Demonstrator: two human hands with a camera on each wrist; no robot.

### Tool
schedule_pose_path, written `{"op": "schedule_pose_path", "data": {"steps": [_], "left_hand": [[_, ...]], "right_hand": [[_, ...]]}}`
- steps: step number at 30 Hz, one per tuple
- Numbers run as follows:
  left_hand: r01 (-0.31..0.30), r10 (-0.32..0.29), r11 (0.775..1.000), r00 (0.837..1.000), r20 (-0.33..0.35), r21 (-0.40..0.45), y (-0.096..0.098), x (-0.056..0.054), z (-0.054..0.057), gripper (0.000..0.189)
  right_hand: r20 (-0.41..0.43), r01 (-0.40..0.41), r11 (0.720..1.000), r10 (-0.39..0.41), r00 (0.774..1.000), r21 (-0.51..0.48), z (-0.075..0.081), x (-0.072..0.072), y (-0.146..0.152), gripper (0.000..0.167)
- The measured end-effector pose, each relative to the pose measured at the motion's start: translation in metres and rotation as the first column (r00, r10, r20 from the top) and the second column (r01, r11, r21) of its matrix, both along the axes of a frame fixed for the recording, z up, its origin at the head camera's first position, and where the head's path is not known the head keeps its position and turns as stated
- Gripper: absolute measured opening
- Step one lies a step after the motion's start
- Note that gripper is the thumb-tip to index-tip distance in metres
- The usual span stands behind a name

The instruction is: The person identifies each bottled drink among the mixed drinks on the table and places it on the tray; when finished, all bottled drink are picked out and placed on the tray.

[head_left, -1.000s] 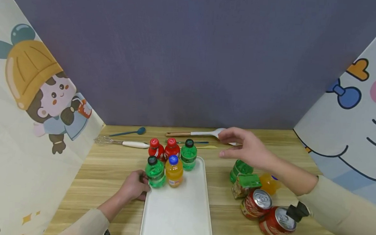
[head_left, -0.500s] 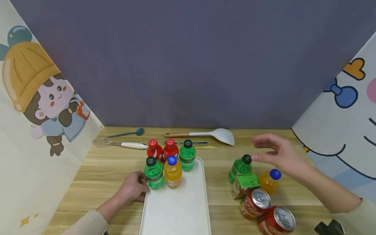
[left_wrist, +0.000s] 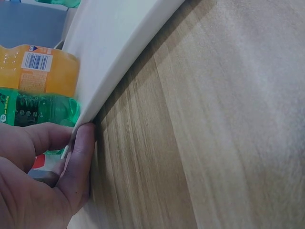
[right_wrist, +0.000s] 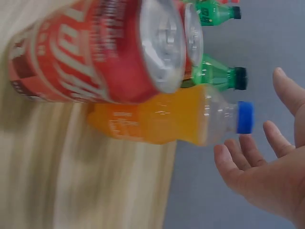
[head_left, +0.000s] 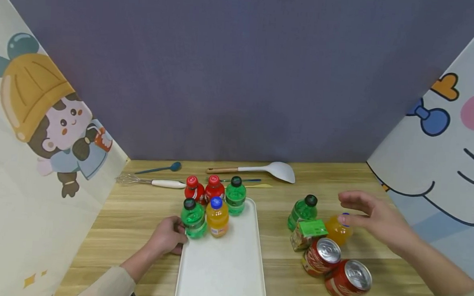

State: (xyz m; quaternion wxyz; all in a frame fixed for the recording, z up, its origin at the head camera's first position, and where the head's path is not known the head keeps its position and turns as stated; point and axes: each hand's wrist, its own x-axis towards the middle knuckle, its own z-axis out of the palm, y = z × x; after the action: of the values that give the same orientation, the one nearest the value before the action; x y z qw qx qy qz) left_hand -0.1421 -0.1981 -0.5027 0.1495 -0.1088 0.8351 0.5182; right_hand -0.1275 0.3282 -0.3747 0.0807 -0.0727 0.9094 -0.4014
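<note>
My left hand (head_left: 169,236) pinches the left rim of a white tray (head_left: 224,272) between thumb and fingers; the left wrist view shows the tray edge (left_wrist: 114,76) between them. On the tray's far end stand a green bottle (head_left: 194,222), an orange juice bottle (head_left: 217,218), another green bottle (head_left: 235,199) and two red-capped bottles (head_left: 214,190). My right hand (head_left: 382,220), fingers spread and holding nothing, hovers at the blue cap of a second orange juice bottle (head_left: 337,231). In the right wrist view that bottle (right_wrist: 162,119) stands upright beside the hand.
Around the right-hand juice bottle stand a green bottle (head_left: 303,213), a small green-topped carton (head_left: 309,234) and two red cola cans (head_left: 320,258). Along the back lie a whisk (head_left: 166,184), a blue spoon (head_left: 159,167) and a white spatula (head_left: 280,170). A dark wall (head_left: 240,76) rises behind.
My right hand has moved right and toward me, away from the tray and past the green bottle to the orange juice bottle. The left hand stays at the tray rim.
</note>
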Motion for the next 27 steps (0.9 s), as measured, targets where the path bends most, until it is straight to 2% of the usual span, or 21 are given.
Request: {"op": "schedule_pose_path", "data": {"steps": [5,15,22,27], "left_hand": [[0.000,0.000,1.000,1.000,-0.003,0.008,0.000,0.000,-0.001,0.039],[0.002,-0.002,1.000,1.000,-0.004,0.019,-0.001,0.000,-0.002,0.038],[-0.005,0.006,1.000,1.000,-0.014,0.017,-0.001,0.000,-0.003,0.039],[-0.008,0.008,1.000,1.000,-0.013,0.015,-0.001,0.000,-0.003,0.040]], "right_hand": [[0.074,0.014,1.000,-0.013,0.997,-0.022,-0.015,0.006,0.006,0.064],[0.098,0.014,0.994,-0.003,0.995,-0.113,-0.035,0.011,0.010,0.064],[0.118,0.026,0.987,-0.007,0.993,-0.161,-0.042,0.012,0.012,0.060],[0.137,0.056,0.987,-0.035,0.990,-0.153,-0.045,0.012,0.014,0.057]]}}
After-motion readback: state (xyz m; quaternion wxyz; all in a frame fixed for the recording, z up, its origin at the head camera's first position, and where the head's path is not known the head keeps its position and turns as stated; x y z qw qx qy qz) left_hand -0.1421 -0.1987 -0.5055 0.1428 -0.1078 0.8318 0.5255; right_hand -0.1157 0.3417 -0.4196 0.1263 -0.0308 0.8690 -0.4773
